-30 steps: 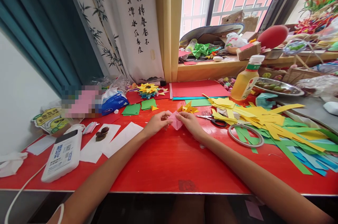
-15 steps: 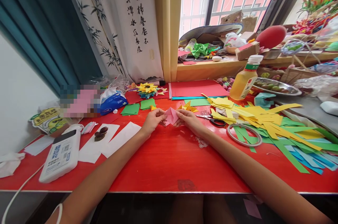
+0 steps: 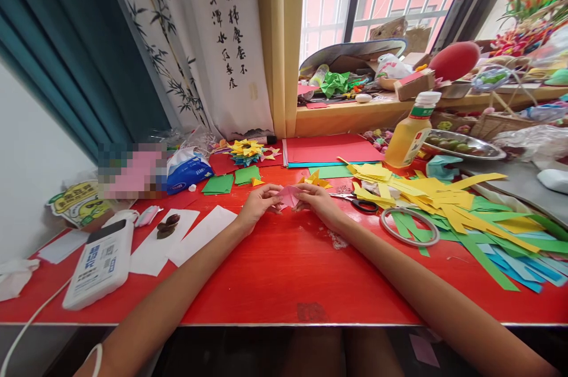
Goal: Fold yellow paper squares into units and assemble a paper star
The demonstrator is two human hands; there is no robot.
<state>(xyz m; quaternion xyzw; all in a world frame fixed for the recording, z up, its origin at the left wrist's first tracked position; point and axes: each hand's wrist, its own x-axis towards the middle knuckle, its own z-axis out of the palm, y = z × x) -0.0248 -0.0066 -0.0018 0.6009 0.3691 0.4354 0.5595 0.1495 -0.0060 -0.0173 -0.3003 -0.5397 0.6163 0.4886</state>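
A small folded piece of pink paper (image 3: 289, 196) is held up between both hands, just above the red tabletop (image 3: 261, 270). My left hand (image 3: 262, 205) pinches its left side, and my right hand (image 3: 316, 202) pinches the right side. Creases run across the paper; its lower edges are partly hidden by my fingers. Just behind my right hand lie folded yellow-orange paper pieces (image 3: 316, 179). Black-handled scissors (image 3: 364, 205) rest to the right of that hand.
Yellow paper strips (image 3: 426, 196), green and blue strips and a tape roll (image 3: 410, 242) spread on the right. A juice bottle (image 3: 410, 131) stands behind them. Green paper squares (image 3: 218, 184), a tissue pack (image 3: 190, 173) and a white box-shaped device (image 3: 100, 264) are on the left.
The pink paper looks flatter, its raised top point now lower between my fingers. Both hands keep nearly the same place and grip.
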